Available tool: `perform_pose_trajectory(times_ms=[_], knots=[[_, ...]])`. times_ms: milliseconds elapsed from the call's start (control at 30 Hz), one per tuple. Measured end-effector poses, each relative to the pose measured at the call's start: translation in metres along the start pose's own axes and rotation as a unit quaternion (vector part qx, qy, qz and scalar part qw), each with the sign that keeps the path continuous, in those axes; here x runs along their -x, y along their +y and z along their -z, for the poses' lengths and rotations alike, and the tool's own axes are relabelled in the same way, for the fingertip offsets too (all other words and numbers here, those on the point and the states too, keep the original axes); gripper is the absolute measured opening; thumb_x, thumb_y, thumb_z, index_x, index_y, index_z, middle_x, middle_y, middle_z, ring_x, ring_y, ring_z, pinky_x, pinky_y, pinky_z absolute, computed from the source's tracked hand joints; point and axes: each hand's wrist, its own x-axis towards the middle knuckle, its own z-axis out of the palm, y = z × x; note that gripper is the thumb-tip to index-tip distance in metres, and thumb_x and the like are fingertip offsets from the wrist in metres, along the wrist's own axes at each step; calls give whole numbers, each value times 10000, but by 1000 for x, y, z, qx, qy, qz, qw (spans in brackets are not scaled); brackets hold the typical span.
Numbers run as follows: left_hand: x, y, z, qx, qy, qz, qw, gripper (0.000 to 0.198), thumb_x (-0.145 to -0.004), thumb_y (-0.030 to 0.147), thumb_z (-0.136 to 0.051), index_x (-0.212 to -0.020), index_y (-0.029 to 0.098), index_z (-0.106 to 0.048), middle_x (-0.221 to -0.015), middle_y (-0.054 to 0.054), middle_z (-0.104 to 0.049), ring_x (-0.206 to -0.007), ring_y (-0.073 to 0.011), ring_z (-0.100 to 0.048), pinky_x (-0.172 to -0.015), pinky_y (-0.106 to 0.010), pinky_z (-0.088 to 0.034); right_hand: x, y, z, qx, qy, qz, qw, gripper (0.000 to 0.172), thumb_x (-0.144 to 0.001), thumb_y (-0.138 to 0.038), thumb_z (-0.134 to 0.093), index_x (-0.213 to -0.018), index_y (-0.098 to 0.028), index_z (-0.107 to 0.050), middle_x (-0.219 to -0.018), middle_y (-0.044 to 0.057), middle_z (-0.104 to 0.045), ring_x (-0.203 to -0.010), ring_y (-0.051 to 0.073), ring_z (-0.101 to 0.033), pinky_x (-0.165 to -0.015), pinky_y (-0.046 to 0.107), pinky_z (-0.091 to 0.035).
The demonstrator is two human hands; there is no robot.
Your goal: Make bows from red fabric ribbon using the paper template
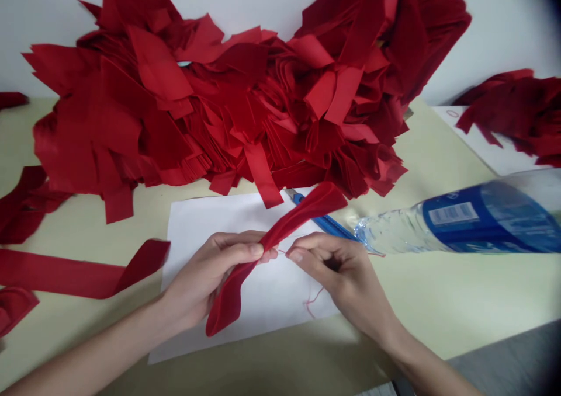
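Note:
My left hand [228, 261] pinches a folded strip of red velvet-like fabric [302, 212] at its middle, where it is gathered narrow. One end of the strip points up to the right, the other hangs down to the left. Close beside it, my right hand [328, 264] has thumb and forefinger pinched on a thin red thread [283, 252]. A needle may be at the fingertips, but it is too small to make out. More red thread [313, 302] trails below my right hand. Both hands are above a white sheet of paper [188, 320].
A large heap of red fabric pieces [219, 104] spreads along the back against the wall. Loose red strips [65, 273] lie at left. On the right are a blue cutter [335, 226], a water bottle on its side [460, 218] and a smaller red pile [517, 115] on paper.

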Motion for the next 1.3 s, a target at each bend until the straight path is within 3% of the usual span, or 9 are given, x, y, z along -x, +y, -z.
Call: perform_pose_trajectory(times_ms=[167,300,500,600,733,867,1033,1300], knots=[[2,-3,-3,-63,69,-56,994,110,-788,284,-657,-803,198,-724,-815,-10,-662,-916,-181,-557,-863,-278,-396,9,-8,-3,-23,59,69,996,169,-847,-310,-590,-722,-199,-615,-498,-68,-278,-458,69,-251,-420,227,-200],[5,-6,-8,-149,97,-116,977,154,-811,295,-618,-711,196,-681,-723,7,-591,-754,-159,-517,-712,-278,-409,12,-9,-20,-22,32,93,995,159,-852,-304,-579,-735,-202,-615,-498,-70,-298,-459,71,-266,-429,225,-230],[10,-10,-14,-223,144,-170,949,138,-770,280,-645,-648,215,-654,-657,21,-571,-655,-144,-497,-606,-261,-416,7,1,-32,40,66,82,994,175,-860,-319,-572,-759,-185,-623,-509,-77,-252,-463,70,-236,-431,227,-218],[12,-10,-13,-244,132,-199,940,115,-787,246,-628,-681,227,-669,-731,8,-619,-671,-150,-524,-595,-260,-439,7,3,-31,76,76,97,990,184,-863,-309,-567,-725,-190,-586,-520,-74,-248,-463,69,-235,-423,226,-213],[15,-6,-13,-259,107,-216,935,105,-791,238,-622,-716,222,-694,-791,-26,-642,-698,-176,-554,-559,-270,-462,8,2,-30,96,89,108,985,382,-860,-306,-556,-550,-195,-362,-495,-68,-247,-450,66,-219,-402,234,-190],[16,-1,-12,-278,99,-213,932,110,-786,255,-631,-694,238,-689,-779,-21,-649,-656,-170,-550,-566,-283,-466,8,0,-28,98,74,101,987,492,-853,-324,-562,-523,-195,-222,-492,-65,-201,-452,63,-176,-399,241,-168],[15,3,-10,-310,77,-205,925,155,-813,276,-610,-687,239,-694,-694,-13,-628,-657,-176,-559,-605,-289,-455,8,0,-25,76,42,71,994,502,-868,-348,-544,-523,-193,-214,-513,-58,-178,-469,69,-171,-405,240,-159],[15,1,-7,-337,68,-243,907,96,-797,226,-642,-779,264,-728,-736,-14,-672,-717,-195,-570,-658,-311,-440,8,1,-24,88,64,90,990,444,-854,-311,-565,-534,-192,-282,-502,-65,-219,-464,65,-194,-416,230,-190]])
